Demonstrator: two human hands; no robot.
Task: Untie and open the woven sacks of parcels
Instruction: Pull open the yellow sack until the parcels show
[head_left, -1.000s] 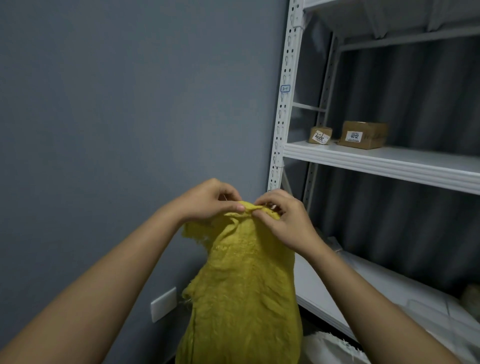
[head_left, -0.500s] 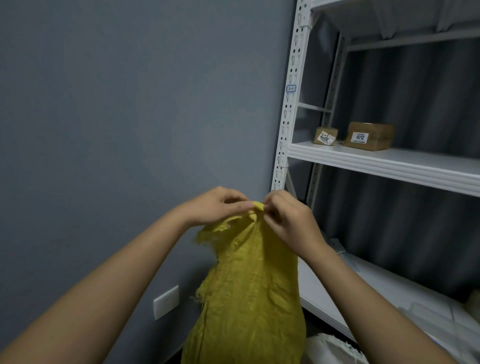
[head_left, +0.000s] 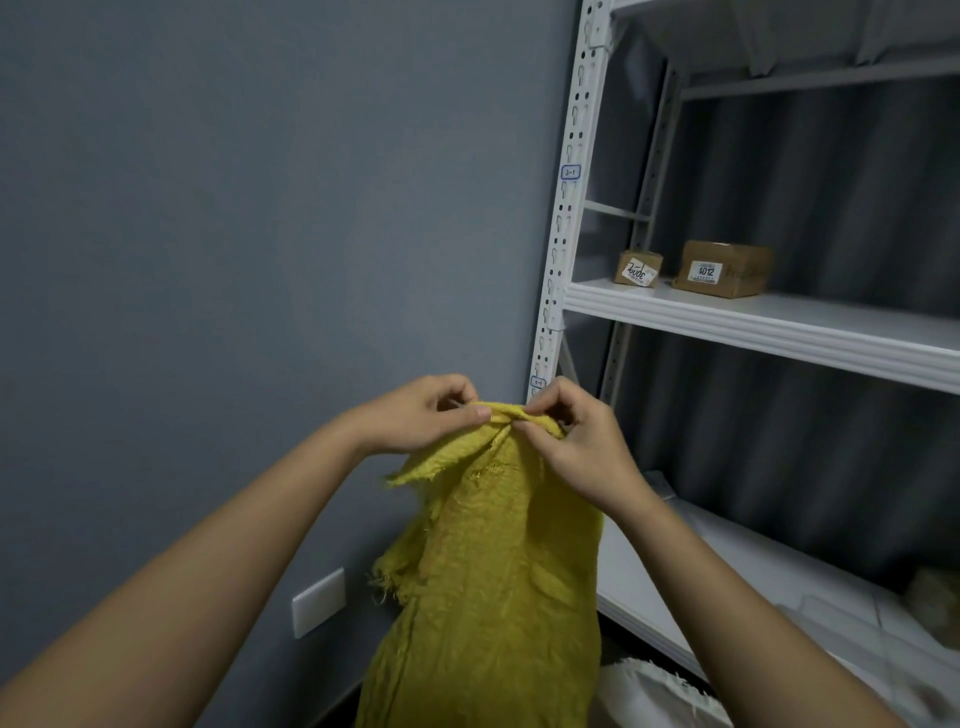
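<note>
I have both hands up at the gathered top of the yellow woven sack; my left hand has its fingers curled and its thumb laid flat along the top fold, pinching the cloth; my right hand pinches the same fold from the other side, fingers bent tight over it, the two hands almost touching. The sack stands upright below them, against the grey wall and just beside the front post of the white shelf unit; its mouth is bunched shut, so I cannot tell what is inside, and I cannot make out a tie under my fingers; a frayed flap hangs out on the left side. On the middle shelf, towards its left end, sit two cardboard boxes, closed: a small box with a handwritten label and, just beside it, a larger box labelled 4012. A white wall socket sits low on the wall; something white and frayed lies below the sack's right side.
</note>
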